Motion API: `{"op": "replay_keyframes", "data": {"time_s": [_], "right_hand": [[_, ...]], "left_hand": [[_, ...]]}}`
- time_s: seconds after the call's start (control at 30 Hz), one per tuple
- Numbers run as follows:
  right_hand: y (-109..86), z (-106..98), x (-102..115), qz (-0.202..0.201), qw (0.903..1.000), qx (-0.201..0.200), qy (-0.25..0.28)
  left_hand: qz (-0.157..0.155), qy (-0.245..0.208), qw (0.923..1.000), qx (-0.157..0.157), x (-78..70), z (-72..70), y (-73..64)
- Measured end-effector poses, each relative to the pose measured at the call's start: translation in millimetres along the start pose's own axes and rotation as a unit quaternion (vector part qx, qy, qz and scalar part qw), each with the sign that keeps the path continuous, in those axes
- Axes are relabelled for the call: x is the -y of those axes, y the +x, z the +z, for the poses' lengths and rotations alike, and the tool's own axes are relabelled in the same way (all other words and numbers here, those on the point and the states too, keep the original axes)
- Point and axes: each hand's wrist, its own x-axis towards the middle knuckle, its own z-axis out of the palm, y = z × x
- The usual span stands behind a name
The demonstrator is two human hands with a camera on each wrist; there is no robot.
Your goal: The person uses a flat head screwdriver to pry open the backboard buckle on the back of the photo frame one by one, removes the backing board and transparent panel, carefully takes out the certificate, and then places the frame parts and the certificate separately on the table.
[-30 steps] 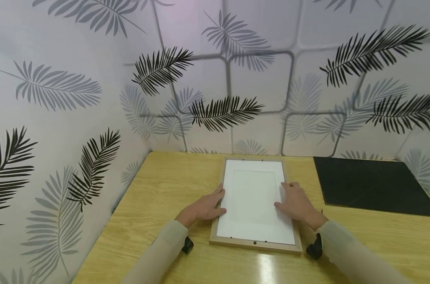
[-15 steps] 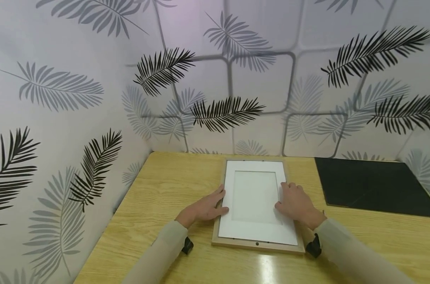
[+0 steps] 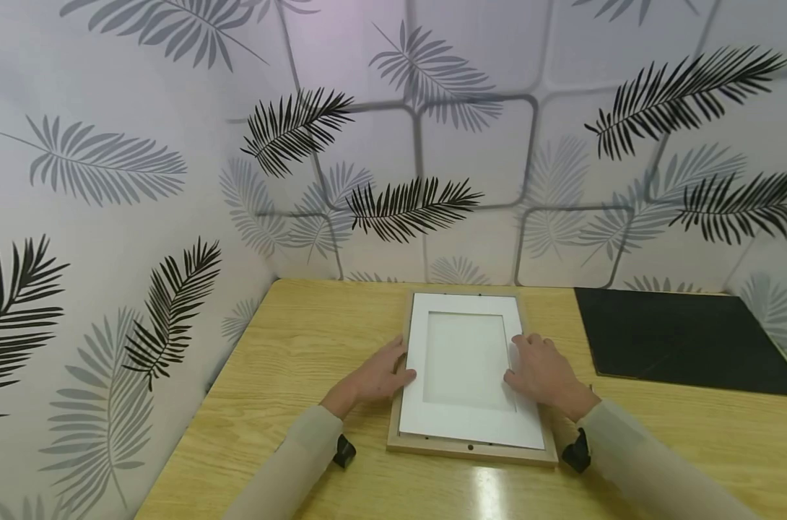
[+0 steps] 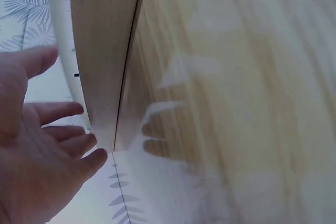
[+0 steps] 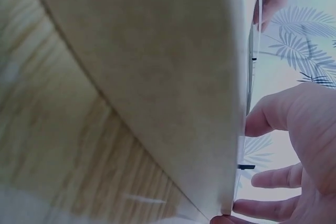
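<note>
Head: frame (image 3: 432,446) (long axis fore-and-aft)

Both arms covered by long sleeves, pale beige, plain. Left sleeve (image 3: 286,466) and right sleeve (image 3: 656,462) matched in colour; slightly greener tint seen toward the cuffs, soft folds in the fabric. Small black device worn under each wrist: left device (image 3: 344,451) boxy, right device (image 3: 577,451) partly hidden by the sleeve. Left hand (image 3: 372,374) and right hand (image 3: 544,372) left bare.
</note>
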Motion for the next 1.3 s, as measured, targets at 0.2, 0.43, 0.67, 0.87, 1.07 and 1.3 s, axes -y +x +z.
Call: {"op": "replay_keyframes", "data": {"time_s": [0.2,0.43,0.67,0.87,1.07,1.3], "right_hand": [[0.4,3,-3,-0.005,1.0,-0.005,0.004],[-0.2,3,-11,-0.018,0.9994,-0.015,0.025],[3.9,-1,-20,-0.004,0.994,-0.007,0.109],[10.7,-7,-24,0.061,0.9592,0.036,0.274],[17.9,-9,-31,0.089,0.906,0.076,0.407],[18.4,-8,-32,0.066,0.8984,0.119,0.418]], "left_hand": [[-0.045,-0.128,0.9878,-0.077,-2.8,2.0,5.6],[-0.077,-0.28,0.9529,-0.089,-11.0,1.4,14.5],[-0.079,-0.382,0.9172,-0.083,-5.0,5.4,17.8],[-0.059,-0.424,0.9002,-0.079,3.9,3.2,16.8],[-0.062,-0.401,0.9104,-0.083,4.8,1.4,15.4],[-0.071,-0.378,0.9186,-0.09,-0.7,1.4,13.9]]}}
